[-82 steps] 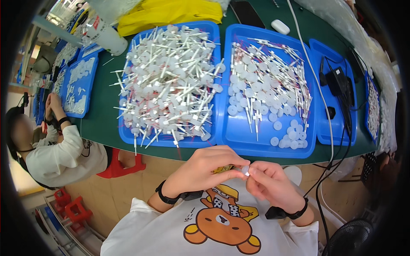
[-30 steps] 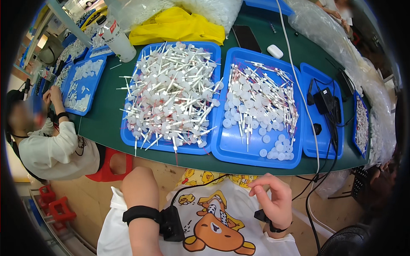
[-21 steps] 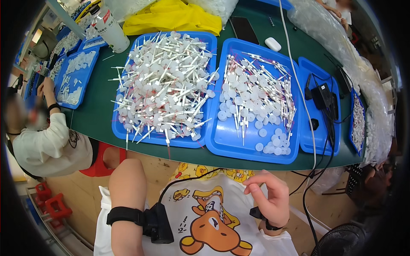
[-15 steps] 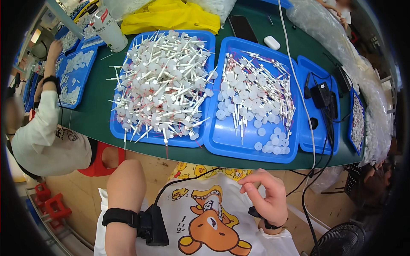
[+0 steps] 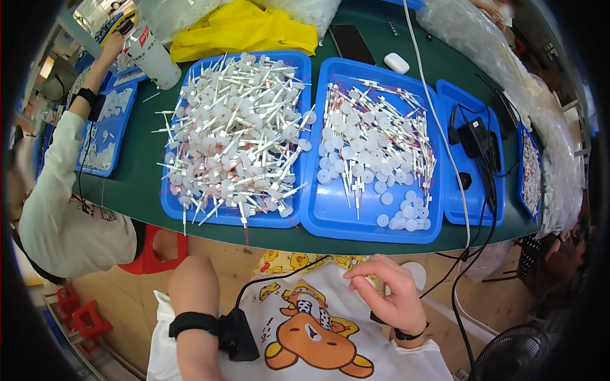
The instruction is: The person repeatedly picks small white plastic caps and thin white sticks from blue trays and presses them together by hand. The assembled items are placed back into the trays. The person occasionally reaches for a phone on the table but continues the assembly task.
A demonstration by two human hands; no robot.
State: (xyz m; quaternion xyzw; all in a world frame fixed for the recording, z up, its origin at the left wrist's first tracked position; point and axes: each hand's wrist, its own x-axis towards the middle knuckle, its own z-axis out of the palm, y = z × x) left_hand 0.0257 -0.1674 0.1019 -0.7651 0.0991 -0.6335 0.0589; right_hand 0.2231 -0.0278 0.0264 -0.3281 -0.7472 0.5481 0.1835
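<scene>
My right hand is over my lap, below the tray edge. Its fingers are loosely curled, the thumb close to the forefinger, and nothing shows between them. My left arm is bent beside my body with a black strap and device on it; the left hand itself is out of view. Ahead, a blue tray is heaped with white sticks bearing translucent discs and red wires. To its right, a second blue tray holds similar white sticks, with loose translucent discs in its near right corner.
A third blue tray holds a black adapter and cables. A white cable crosses the trays. Behind are a bottle, yellow bag, phone and white case. A co-worker sits left on a red stool.
My right hand has shifted slightly left, its thumb closer to the forefinger. My left arm has moved a little right and down. The co-worker's arm has reached farther forward. The view has shifted slightly.
</scene>
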